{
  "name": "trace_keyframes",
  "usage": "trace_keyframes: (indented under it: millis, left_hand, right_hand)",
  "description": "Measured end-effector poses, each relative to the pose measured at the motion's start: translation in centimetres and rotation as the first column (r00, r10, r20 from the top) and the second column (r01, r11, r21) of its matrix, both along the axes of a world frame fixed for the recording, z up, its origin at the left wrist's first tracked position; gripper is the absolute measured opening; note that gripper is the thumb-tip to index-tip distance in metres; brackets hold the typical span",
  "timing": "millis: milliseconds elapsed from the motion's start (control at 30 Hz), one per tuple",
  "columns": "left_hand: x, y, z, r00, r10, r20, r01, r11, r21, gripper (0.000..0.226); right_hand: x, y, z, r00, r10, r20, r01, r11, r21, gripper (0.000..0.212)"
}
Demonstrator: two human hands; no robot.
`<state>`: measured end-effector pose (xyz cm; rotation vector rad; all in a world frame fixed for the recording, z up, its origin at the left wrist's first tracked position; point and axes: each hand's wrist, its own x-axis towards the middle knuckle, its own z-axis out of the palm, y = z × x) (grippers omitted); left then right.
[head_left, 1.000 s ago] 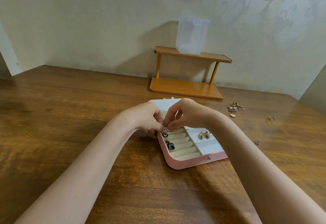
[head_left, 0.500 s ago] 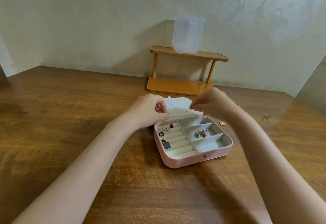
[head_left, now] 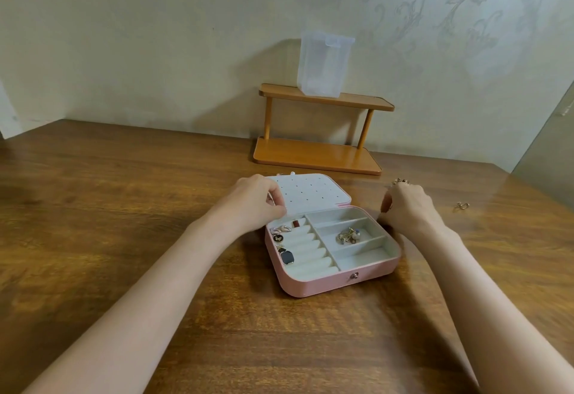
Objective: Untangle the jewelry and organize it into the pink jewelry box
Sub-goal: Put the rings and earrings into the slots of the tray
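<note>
Pink jewelry box point(head_left: 329, 283) now uncovered; right hand point(head_left: 410, 207) farther right, fingers curled, grip unclear.

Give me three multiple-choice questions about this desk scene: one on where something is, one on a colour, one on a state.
1. Where does the translucent plastic container stand?
A. inside the box
B. on the wooden two-tier shelf's top board
C. on the wooden table

2. What colour is the outside of the square jewelry box?
A. pink
B. blue
C. black

3. How is the box lid?
A. shut
B. missing
C. open, laid back

Answers: 1 B, it sits on the upper board; 2 A, the front wall is pink; 3 C, the dotted inner side faces up.
</note>
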<state>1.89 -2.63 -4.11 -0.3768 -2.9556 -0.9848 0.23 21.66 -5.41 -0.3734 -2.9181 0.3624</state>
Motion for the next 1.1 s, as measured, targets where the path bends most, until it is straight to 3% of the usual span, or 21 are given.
trace_keyframes:
  millis: [100, 167, 200, 267, 333, 467, 567, 667, 867, 1000, 1100]
  left_hand:
    - [0.3, 0.2, 0.5, 0.994, 0.003, -0.106, 0.004, 0.997, 0.072, 0.005]
    - [0.6, 0.5, 0.9, 0.991, -0.026, -0.131, 0.049, 0.984, 0.174, 0.003]
    - [0.7, 0.6, 1.1, 0.992, -0.05, -0.112, 0.075, 0.968, 0.24, 0.004]
    - [1.1, 0.8, 1.5, 0.995, -0.103, -0.009, 0.098, 0.911, 0.402, 0.008]
    - [1.4, 0.7, 1.7, 0.984, -0.137, 0.112, 0.058, 0.848, 0.526, 0.01]
    - [1.3, -0.1, 2.1, 0.975, -0.103, 0.199, -0.037, 0.801, 0.598, 0.007]
    - [1.3, -0.6, 2.4, 0.958, -0.116, 0.263, -0.07, 0.795, 0.603, 0.01]
    - [1.3, -0.6, 2.5, 0.964, -0.125, 0.235, -0.025, 0.835, 0.549, 0.01]
    - [1.3, -0.5, 2.4, 0.971, -0.142, 0.19, 0.046, 0.899, 0.437, 0.006]
    - [1.4, -1.1, 2.5, 0.949, -0.185, 0.257, 0.101, 0.946, 0.309, 0.009]
    - [0.8, -1.6, 2.0, 0.965, -0.088, 0.248, 0.057, 0.99, 0.127, 0.009]
  right_hand:
    - [0.3, -0.1, 0.8, 0.996, -0.013, -0.092, 0.003, 0.995, -0.103, 0.011]
    - [1.0, -1.1, 2.5, 0.974, 0.022, -0.227, -0.093, 0.947, -0.307, 0.006]
    - [1.5, -2.0, 3.4, 0.964, 0.07, -0.256, -0.179, 0.883, -0.434, 0.006]
    - [2.5, -4.3, 4.9, 0.942, 0.246, -0.23, -0.336, 0.649, -0.683, 0.007]
    - [3.3, -6.1, 5.3, 0.898, 0.402, -0.18, -0.356, 0.423, -0.833, 0.008]
    - [3.1, -7.1, 4.8, 0.865, 0.475, -0.159, -0.34, 0.323, -0.883, 0.007]
    - [3.0, -7.1, 4.7, 0.858, 0.489, -0.157, -0.35, 0.333, -0.876, 0.008]
    - [3.1, -7.4, 5.0, 0.845, 0.516, -0.138, -0.4, 0.441, -0.803, 0.009]
    - [3.2, -7.4, 5.0, 0.825, 0.556, -0.102, -0.463, 0.56, -0.687, 0.006]
    - [3.4, -7.4, 4.6, 0.792, 0.61, 0.004, -0.437, 0.572, -0.694, 0.006]
    - [3.2, -7.9, 4.1, 0.759, 0.645, 0.093, -0.458, 0.629, -0.628, 0.009]
